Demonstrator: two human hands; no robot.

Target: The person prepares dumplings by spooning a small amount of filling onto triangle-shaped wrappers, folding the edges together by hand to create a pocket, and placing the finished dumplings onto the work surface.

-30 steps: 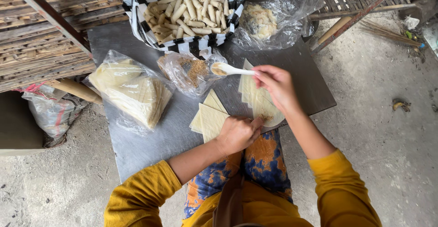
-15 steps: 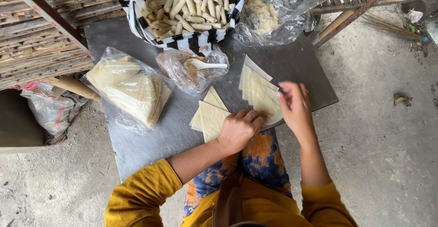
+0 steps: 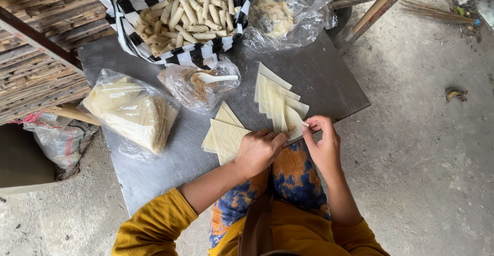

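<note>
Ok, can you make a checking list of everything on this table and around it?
Surface: grey metal sheet, dull, laid low over the ground.
Job's things: pale wrapper sheets fanned out; the nearest one holds brown filling. A second small pile beside it.
Clutter: bag of wrappers; filling bag with white spoon; checked cloth of finished rolls; clear bag.
Grips: left hand presses a wrapper; right hand pinches its corner.
Cables: nothing seen.
Surroundings: concrete floor, bamboo slats, broom.
</note>
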